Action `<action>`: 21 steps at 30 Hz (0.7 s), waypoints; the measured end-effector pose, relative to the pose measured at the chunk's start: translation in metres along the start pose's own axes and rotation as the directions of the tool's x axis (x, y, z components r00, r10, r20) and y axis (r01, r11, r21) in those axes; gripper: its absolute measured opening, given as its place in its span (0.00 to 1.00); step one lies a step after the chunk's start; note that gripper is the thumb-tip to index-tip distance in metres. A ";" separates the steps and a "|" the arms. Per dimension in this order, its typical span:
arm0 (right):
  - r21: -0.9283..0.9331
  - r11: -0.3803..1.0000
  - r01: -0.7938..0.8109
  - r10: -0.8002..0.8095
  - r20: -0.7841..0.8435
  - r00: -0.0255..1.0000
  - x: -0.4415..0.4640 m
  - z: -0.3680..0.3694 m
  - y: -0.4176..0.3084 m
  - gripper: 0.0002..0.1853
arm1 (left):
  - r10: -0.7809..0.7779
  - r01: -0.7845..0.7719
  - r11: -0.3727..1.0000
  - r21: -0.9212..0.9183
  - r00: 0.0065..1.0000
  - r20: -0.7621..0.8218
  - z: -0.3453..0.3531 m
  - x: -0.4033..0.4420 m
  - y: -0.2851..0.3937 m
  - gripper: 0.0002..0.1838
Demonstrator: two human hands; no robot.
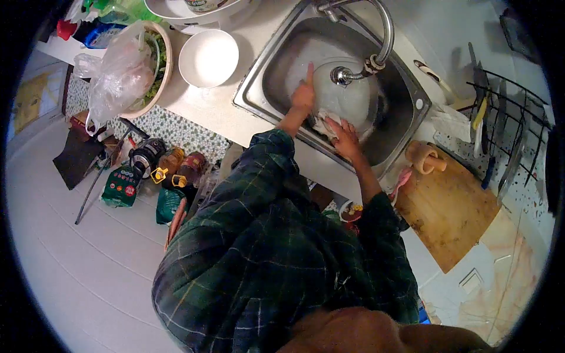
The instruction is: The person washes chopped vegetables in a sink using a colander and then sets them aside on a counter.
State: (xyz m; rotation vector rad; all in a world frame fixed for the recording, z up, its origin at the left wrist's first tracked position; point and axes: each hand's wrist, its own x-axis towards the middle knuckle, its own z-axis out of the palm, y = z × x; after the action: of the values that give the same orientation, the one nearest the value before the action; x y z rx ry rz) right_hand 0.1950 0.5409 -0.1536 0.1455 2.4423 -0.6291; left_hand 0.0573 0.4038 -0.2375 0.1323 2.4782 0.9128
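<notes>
My left hand point(303, 97) reaches over the near left part of the steel sink point(400, 132), one finger stretched straight out. Its other fingers are mostly hidden, and I see nothing held in it. Close by, my right hand point(345, 136) has its fingers pressed over a crumpled whitish cloth point(322, 125) low in the sink. Beyond both hands, a large round shape with a curved rim point(371, 103) shows in the basin; whether it is a vessel or a lid I cannot tell. The faucet point(385, 35) curves down, its flexible end over the basin.
A white bowl point(209, 59) stands left of the sink, beside a basin of greens point(158, 76) partly covered by a plastic bag point(120, 82). To the right lie a wooden cutting board point(450, 212) and a black wire rack point(512, 112). Bottles point(191, 167) stand on the floor.
</notes>
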 end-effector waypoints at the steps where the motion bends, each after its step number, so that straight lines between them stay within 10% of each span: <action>1: -0.113 0.990 0.085 -0.088 -0.021 0.996 0.004 0.007 0.012 0.35 | 0.001 -0.001 1.000 -0.006 1.000 0.006 -0.002 -0.003 0.001 0.43; 6: -0.285 0.917 0.278 -0.285 0.017 0.958 0.009 -0.009 0.017 0.32 | 0.011 0.090 0.938 -0.336 0.958 0.287 -0.041 -0.011 0.007 0.43; 9: -0.451 0.792 0.411 -0.504 -0.104 0.857 0.006 0.007 0.032 0.24 | -0.102 0.128 0.983 -0.131 0.977 0.188 -0.014 0.001 0.002 0.44; 16: -0.463 0.816 0.346 -0.392 -0.004 0.920 -0.017 -0.049 -0.013 0.20 | -0.088 0.146 0.959 -0.243 0.969 0.233 -0.018 -0.007 -0.004 0.43; 19: -0.440 0.782 0.442 -0.454 0.086 0.887 -0.003 -0.119 -0.033 0.23 | -0.311 0.488 0.635 -0.598 0.871 0.381 0.007 0.009 -0.018 0.34; 21: -0.455 0.741 0.494 -0.471 0.172 0.865 0.023 -0.158 -0.037 0.25 | -0.195 0.594 0.587 -0.550 0.763 0.617 0.029 0.002 -0.019 0.27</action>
State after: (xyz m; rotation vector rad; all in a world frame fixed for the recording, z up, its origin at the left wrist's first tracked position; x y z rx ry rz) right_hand 0.0832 0.5816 -0.0403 -0.7283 2.5141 -0.1920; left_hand 0.0712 0.4062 -0.2693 -0.4266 1.4103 1.3597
